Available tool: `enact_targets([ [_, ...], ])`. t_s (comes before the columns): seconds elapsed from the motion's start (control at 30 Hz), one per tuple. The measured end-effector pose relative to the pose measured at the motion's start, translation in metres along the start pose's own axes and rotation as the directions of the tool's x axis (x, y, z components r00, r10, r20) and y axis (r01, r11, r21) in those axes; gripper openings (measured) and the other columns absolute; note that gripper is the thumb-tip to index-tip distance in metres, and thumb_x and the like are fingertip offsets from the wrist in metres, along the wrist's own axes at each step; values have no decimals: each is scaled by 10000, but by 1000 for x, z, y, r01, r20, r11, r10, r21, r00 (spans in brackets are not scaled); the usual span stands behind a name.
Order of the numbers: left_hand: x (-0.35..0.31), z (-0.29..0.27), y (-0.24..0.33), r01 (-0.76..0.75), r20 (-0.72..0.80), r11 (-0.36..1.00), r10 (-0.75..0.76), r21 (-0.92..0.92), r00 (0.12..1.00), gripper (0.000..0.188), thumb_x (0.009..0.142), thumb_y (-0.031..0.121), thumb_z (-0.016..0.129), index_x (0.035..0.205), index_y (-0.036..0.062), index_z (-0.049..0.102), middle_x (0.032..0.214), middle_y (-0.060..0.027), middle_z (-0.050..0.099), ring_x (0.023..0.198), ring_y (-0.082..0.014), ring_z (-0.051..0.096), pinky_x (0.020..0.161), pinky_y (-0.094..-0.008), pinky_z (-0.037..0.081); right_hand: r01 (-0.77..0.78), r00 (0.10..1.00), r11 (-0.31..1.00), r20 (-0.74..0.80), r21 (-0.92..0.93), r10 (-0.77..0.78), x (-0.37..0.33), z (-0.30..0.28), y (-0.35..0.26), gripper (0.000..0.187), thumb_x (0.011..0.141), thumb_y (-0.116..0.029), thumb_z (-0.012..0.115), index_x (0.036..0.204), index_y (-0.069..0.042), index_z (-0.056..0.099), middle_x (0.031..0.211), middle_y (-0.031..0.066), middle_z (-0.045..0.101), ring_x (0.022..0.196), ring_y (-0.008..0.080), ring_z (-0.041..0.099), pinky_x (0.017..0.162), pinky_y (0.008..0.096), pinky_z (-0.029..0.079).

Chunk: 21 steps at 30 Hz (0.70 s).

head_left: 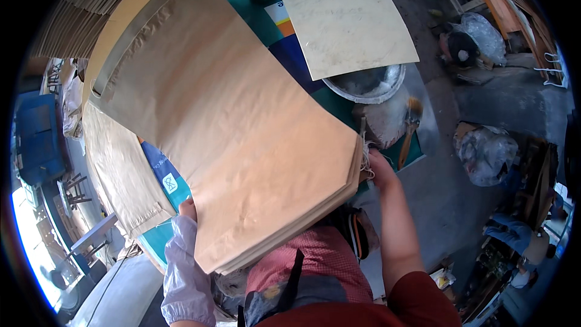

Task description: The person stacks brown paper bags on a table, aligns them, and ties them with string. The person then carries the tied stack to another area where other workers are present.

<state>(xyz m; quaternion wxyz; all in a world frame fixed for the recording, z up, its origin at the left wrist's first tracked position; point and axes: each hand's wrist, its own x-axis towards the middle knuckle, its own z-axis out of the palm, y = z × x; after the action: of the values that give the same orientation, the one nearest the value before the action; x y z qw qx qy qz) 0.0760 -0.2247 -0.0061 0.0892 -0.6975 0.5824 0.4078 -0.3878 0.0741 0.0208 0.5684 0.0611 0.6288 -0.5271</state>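
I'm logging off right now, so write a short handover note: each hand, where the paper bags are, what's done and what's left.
Left hand: bare fingers grip the lower left edge of the stack of brown paper bags; a thin plastic sleeve covers the forearm.
Right hand: grips the stack's right corner, by the string handles.
Stack: held up, tilted over the table.
Another bag lies flat underneath at left. Metal bowl, under a board, and brush sit at right.
Done: stack gathered in both hands.
Left: stack not yet set down.

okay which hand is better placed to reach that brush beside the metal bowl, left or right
Right, most likely. The right hand grips the stack of brown paper bags at its corner just below the brush. The left hand holds the stack's opposite edge, far across from the metal bowl.
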Motion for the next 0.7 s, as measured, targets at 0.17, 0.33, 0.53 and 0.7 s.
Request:
enact_targets([
  [0.17, -10, -6, -5, 15, -20, 999, -14, 42, 1000, 260, 807, 163, 710, 967, -42, 712, 818, -101, 707, 711, -167, 652, 645, -320, 528, -261, 942, 960, 188, -102, 277, 18, 13, -37, 285, 907, -355, 596, 997, -88, 641, 898, 27, 659, 733, 92, 613, 530, 248, 460],
  [0.33, -21, -48, -31, 62, 16, 992, -64, 108, 998, 250, 808, 165, 710, 950, -40, 714, 802, -105, 703, 700, -171, 653, 633, -323, 530, -163, 907, 978, 371, -127, 199, 7, 22, 9, 227, 883, -294, 630, 991, -95, 613, 808, -36, 587, 681, 68, 565, 531, 234, 444],
  [0.53, 2, -111, -78, 102, 156, 971, -138, 217, 978, 239, 809, 168, 708, 929, -39, 716, 783, -108, 699, 686, -176, 655, 619, -327, 533, -291, 783, 864, 418, -410, 461, -12, 63, 47, 231, 847, -214, 705, 1000, -41, 690, 883, -9, 648, 804, 92, 574, 706, 260, 464],
  [0.7, 80, -102, -79, -12, 130, 972, -19, 235, 991, 232, 810, 170, 707, 911, -38, 717, 767, -111, 696, 675, -180, 656, 607, -330, 535, 330, 732, 357, 476, -874, 487, 48, 83, -30, 226, 760, -118, 691, 967, -26, 701, 855, 105, 696, 792, 181, 638, 695, 340, 501],
])
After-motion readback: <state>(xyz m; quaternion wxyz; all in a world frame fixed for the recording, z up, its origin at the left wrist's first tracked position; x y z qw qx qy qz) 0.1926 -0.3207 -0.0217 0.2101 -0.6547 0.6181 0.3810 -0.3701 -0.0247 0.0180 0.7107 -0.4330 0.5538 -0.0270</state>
